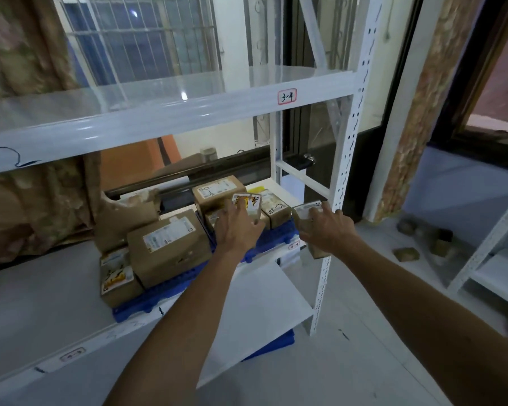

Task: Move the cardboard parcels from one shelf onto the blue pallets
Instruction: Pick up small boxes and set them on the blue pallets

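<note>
Two blue pallets lie on a white shelf: a near one [147, 306] and a far one [273, 238]. The near one bears a large cardboard parcel [167, 244] and a small parcel with a yellow label [116, 279]. The far one bears several small parcels, among them one at the back [217, 191] and one on the right [274, 206]. My left hand [238, 227] rests on a small parcel with a red-and-white label [251, 202] above the far pallet. My right hand [326, 227] grips a small parcel [305, 212] at the shelf's right end, beside the upright.
The white upright [343, 159] stands right by my right hand. An upper shelf beam [170, 118] labelled 3-4 hangs above. Another blue pallet [276, 344] lies under the shelf. Loose rubble [423, 238] lies on the floor at right, near a second white rack [493, 259].
</note>
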`<state>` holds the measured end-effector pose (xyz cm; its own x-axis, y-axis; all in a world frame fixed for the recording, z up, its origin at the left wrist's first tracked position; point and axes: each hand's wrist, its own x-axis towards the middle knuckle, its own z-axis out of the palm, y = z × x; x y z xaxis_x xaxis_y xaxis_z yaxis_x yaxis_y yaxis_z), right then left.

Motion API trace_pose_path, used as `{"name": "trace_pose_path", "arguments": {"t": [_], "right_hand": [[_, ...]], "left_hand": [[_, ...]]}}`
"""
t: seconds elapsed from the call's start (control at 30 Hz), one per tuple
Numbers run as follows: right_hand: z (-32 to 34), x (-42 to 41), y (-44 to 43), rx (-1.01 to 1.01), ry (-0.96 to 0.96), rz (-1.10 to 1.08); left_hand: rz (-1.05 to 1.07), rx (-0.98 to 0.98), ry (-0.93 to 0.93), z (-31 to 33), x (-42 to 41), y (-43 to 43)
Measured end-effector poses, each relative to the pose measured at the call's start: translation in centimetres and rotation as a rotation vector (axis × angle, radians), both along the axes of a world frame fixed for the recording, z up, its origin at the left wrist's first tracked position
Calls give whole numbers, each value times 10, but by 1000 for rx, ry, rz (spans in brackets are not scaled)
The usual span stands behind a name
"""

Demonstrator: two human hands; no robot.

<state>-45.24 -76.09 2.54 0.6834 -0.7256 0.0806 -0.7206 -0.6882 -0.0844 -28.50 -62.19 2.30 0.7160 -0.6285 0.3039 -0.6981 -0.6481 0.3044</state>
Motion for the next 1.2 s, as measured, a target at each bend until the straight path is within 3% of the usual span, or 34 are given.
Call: {"name": "trace_pose_path", "arguments": {"t": [0.23, 0.6, 1.03, 1.2], "right_hand": [[-4, 86, -52, 0, -4, 112], [-24, 192, -73, 66, 41, 348], [-17, 231, -96, 126, 160, 453], [-21, 226, -89, 75, 107, 506]], "left_hand": [[53, -35, 59, -16, 53, -42], [201, 16, 132, -26, 87, -40], [409, 30, 43, -42, 101, -50], [461, 46, 14, -49, 101, -59]]}}
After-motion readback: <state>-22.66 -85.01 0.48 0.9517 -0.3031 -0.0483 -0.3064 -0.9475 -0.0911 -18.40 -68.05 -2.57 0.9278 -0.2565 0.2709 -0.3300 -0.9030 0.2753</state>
